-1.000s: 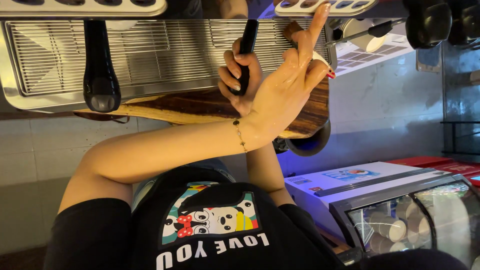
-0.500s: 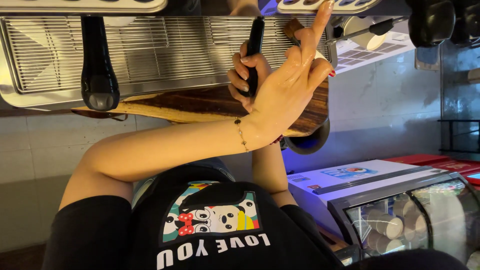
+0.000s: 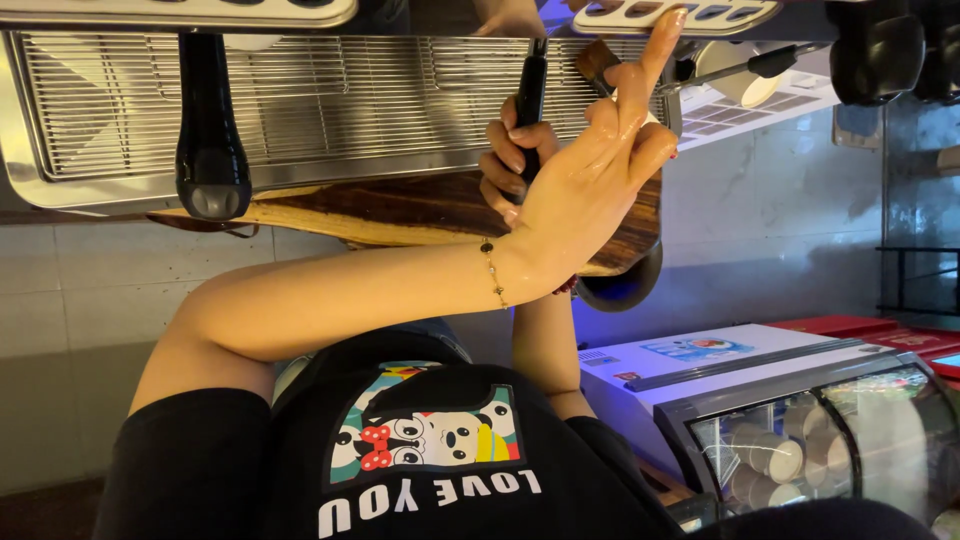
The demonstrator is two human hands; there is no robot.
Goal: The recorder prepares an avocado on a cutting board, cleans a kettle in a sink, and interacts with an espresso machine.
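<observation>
Both hands stay put: the right hand still grips the black handle, while the left hand keeps one finger stretched to the button panel, now touching it.

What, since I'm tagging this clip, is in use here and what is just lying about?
In use:
- black handle, gripped by the right hand
- button panel, with a finger of the left hand reaching it

Lying about:
- second black handle
- wooden board
- metal grate
- glass display case
</observation>
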